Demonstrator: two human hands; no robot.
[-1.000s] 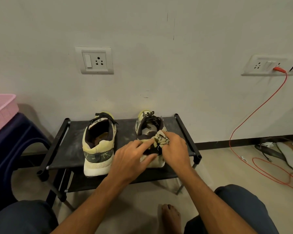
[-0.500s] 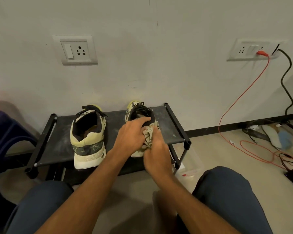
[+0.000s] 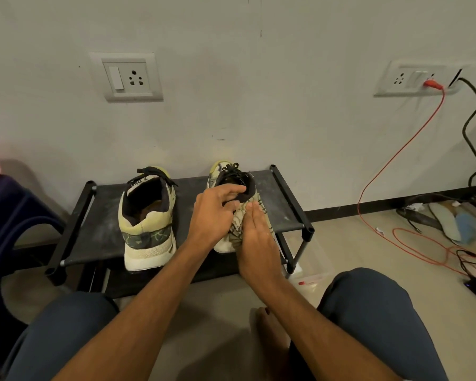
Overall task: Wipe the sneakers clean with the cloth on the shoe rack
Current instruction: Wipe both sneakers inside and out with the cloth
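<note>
head | dusty shoe rack (image 3: pixel 99 215) — held sneaker (image 3: pixel 231 174) on it | white wall (image 3: pixel 259 105)

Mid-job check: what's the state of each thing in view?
Held sneaker: upright on shoe rack, left hand holds its collar.
Cloth: pressed on its heel by flat right hand.
Other sneaker: upright, untouched.
Socket above rack: nothing plugged in.
Far socket: red cable plugged in.
</note>
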